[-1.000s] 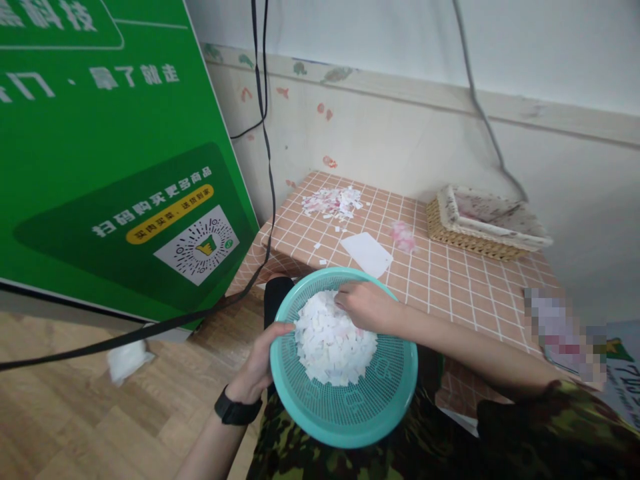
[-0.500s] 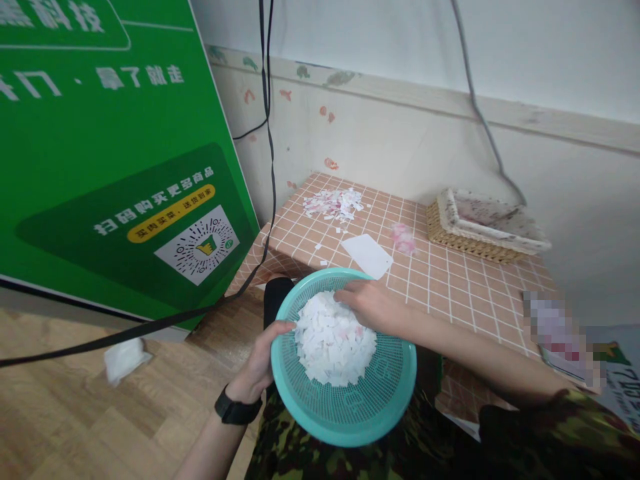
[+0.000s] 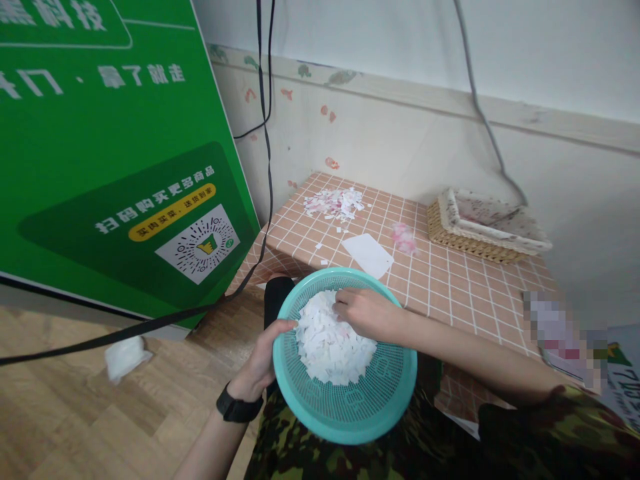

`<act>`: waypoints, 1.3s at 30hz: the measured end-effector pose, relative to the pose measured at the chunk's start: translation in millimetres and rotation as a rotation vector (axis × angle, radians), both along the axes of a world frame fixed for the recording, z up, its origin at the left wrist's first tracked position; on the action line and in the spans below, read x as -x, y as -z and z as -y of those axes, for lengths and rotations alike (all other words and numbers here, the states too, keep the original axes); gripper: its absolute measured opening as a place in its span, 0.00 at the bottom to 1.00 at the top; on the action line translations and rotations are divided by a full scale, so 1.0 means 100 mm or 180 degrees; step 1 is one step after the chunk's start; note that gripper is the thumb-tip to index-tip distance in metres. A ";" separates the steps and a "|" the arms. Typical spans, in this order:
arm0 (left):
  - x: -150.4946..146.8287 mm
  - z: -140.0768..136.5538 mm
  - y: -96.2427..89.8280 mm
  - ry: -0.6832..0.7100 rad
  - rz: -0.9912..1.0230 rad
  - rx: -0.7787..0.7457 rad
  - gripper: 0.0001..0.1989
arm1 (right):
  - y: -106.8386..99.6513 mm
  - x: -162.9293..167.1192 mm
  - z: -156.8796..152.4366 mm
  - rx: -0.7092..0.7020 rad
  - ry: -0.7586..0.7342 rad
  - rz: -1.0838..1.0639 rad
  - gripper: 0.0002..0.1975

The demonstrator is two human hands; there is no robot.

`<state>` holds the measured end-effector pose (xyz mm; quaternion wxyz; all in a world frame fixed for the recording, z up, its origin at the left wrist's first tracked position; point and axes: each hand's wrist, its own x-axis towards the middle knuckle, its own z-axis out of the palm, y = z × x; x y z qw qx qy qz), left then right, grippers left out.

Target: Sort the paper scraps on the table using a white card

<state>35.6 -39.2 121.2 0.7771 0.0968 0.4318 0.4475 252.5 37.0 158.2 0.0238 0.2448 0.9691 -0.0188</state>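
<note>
A turquoise plastic colander (image 3: 345, 427) rests on my lap, tilted a little towards me. Inside it lies a heap of small white paper scraps (image 3: 333, 357), some with a pink tint. My left hand (image 3: 265, 357), with a black band on the wrist, grips the colander's left rim, thumb over the edge. Reaching in from the right, my right hand (image 3: 370, 313) has its fingers curled and closed at the top of the heap, among the scraps. Its fingertips are partly hidden.
A table (image 3: 425, 287) with a checked cloth holds another pile of paper scraps (image 3: 334, 203), a white sheet (image 3: 369, 255), a pink-and-white bundle (image 3: 403, 238) and a lined wicker basket (image 3: 475, 240). A green cabinet (image 3: 125, 120) stands left, with a black cable (image 3: 267, 153) hanging past it.
My right hand has shifted slightly down and right over the heap, its fingers more curled. My left hand keeps its hold on the colander.
</note>
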 end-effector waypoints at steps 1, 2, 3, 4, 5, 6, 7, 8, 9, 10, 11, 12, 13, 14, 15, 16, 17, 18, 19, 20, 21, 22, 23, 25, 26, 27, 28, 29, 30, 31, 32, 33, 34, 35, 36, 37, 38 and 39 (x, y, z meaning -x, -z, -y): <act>0.00 0.00 0.00 0.0010 0.0019 0.0000 0.07 | -0.01 0.00 0.00 -0.0007 -0.0006 0.0013 0.06; 0.00 0.00 0.01 0.0026 0.0032 -0.0001 0.07 | -0.02 0.00 0.00 0.0001 -0.0016 0.0021 0.07; 0.01 0.01 0.01 0.0044 0.0038 -0.0007 0.08 | -0.03 -0.01 0.00 0.0013 -0.0028 0.0025 0.07; 0.01 0.01 0.01 0.0057 0.0037 -0.0017 0.08 | -0.04 -0.01 -0.01 0.0023 -0.0045 0.0024 0.07; 0.01 0.01 0.02 0.0057 0.0028 -0.0029 0.08 | -0.05 -0.02 -0.01 0.0031 -0.0071 0.0027 0.08; 0.01 0.01 0.02 0.0059 0.0016 -0.0034 0.08 | -0.05 -0.02 -0.01 0.0031 -0.0094 0.0036 0.08; 0.01 0.01 0.02 0.0056 0.0010 -0.0033 0.07 | -0.05 -0.03 -0.02 0.0021 -0.0110 0.0053 0.08; 0.01 0.01 0.02 0.0046 0.0013 -0.0033 0.07 | -0.05 -0.03 -0.03 0.0000 -0.0117 0.0073 0.08; 0.01 0.01 0.01 0.0029 0.0018 -0.0031 0.07 | -0.04 -0.03 -0.03 -0.0025 -0.0119 0.0089 0.08; 0.00 0.01 0.01 0.0009 0.0020 -0.0029 0.07 | -0.04 -0.03 -0.03 -0.0046 -0.0121 0.0096 0.08; 0.00 0.01 0.00 -0.0007 0.0017 -0.0023 0.07 | -0.03 -0.03 -0.04 -0.0060 -0.0122 0.0086 0.08; 0.00 0.01 0.00 -0.0023 0.0011 -0.0018 0.07 | -0.03 -0.03 -0.04 -0.0065 -0.0129 0.0065 0.08; 0.00 0.01 -0.01 -0.0034 0.0005 -0.0013 0.07 | -0.03 -0.03 -0.04 -0.0066 -0.0140 0.0037 0.08; 0.00 0.01 -0.01 -0.0035 0.0004 -0.0006 0.07 | -0.04 -0.03 -0.05 -0.0072 -0.0147 0.0009 0.09; 0.00 0.01 -0.02 -0.0028 0.0019 -0.0003 0.07 | -0.04 -0.03 -0.05 -0.0085 -0.0156 -0.0015 0.09; 0.00 0.00 -0.02 -0.0018 0.0045 -0.0005 0.07 | -0.05 -0.03 -0.05 -0.0104 -0.0168 -0.0033 0.09; 0.00 0.00 -0.02 -0.0008 0.0075 -0.0007 0.07 | -0.06 -0.03 -0.05 -0.0121 -0.0183 -0.0040 0.08; 0.00 0.00 -0.02 0.0006 0.0100 -0.0011 0.07 | -0.07 -0.03 -0.06 -0.0132 -0.0198 -0.0039 0.08; 0.00 0.00 -0.02 0.0023 0.0119 -0.0013 0.07 | -0.07 -0.03 -0.06 -0.0138 -0.0208 -0.0029 0.08; 0.00 0.00 -0.01 0.0034 0.0127 -0.0015 0.07 | -0.07 -0.04 -0.06 -0.0133 -0.0217 -0.0011 0.08; 0.00 0.00 -0.01 0.0043 0.0132 -0.0018 0.07 | -0.07 -0.04 -0.07 -0.0122 -0.0220 0.0010 0.08; 0.00 0.00 -0.01 0.0047 0.0135 -0.0017 0.07 | -0.06 -0.04 -0.07 -0.0110 -0.0221 0.0033 0.08; 0.00 0.00 0.00 0.0038 0.0138 -0.0018 0.07 | -0.05 -0.05 -0.08 -0.0103 -0.0222 0.0054 0.08; 0.00 0.00 0.00 0.0011 0.0143 -0.0008 0.06 | -0.03 -0.06 -0.08 -0.0100 -0.0222 0.0081 0.09; 0.00 0.00 0.00 0.0008 0.0140 -0.0002 0.06 | -0.02 -0.06 -0.09 -0.0104 -0.0218 0.0084 0.09; 0.00 0.00 0.00 0.0012 0.0132 0.0003 0.06 | -0.01 -0.06 -0.09 -0.0111 -0.0211 0.0085 0.09; 0.00 0.00 -0.01 0.0020 0.0118 0.0006 0.07 | 0.00 -0.07 -0.09 -0.0121 -0.0196 0.0084 0.09; 0.00 0.00 -0.01 0.0029 0.0099 0.0005 0.07 | 0.01 -0.07 -0.09 -0.0132 -0.0177 0.0088 0.10; 0.00 0.01 -0.01 0.0039 0.0075 0.0002 0.07 | 0.02 -0.07 -0.09 -0.0144 -0.0158 0.0099 0.10; 0.00 0.01 -0.01 0.0045 0.0050 -0.0002 0.07 | 0.02 -0.06 -0.09 -0.0152 -0.0144 0.0118 0.10; 0.00 0.01 -0.01 0.0052 0.0029 -0.0004 0.07 | 0.02 -0.06 -0.09 -0.0152 -0.0132 0.0140 0.10; 0.01 0.01 -0.01 0.0059 0.0014 -0.0007 0.07 | 0.02 -0.06 -0.09 -0.0142 -0.0126 0.0159 0.11; 0.01 0.02 0.00 0.0059 0.0002 -0.0012 0.07 | 0.02 -0.05 -0.08 -0.0122 -0.0128 0.0170 0.11; 0.01 0.02 0.00 0.0055 -0.0006 -0.0018 0.07 | 0.01 -0.05 -0.08 -0.0092 -0.0135 0.0173 0.11; 0.01 0.02 0.01 0.0048 -0.0014 -0.0023 0.07 | -0.01 -0.05 -0.07 -0.0059 -0.0135 0.0166 0.11; 0.01 0.01 0.01 0.0036 -0.0017 -0.0024 0.07 | -0.02 -0.05 -0.07 -0.0021 -0.0123 0.0153 0.11; 0.01 0.01 0.00 0.0025 -0.0011 -0.0017 0.07 | -0.05 -0.05 -0.07 0.0032 -0.0103 0.0132 0.10; 0.01 0.01 0.00 0.0015 0.0008 -0.0004 0.06 | -0.08 -0.05 -0.07 0.0108 -0.0068 0.0092 0.10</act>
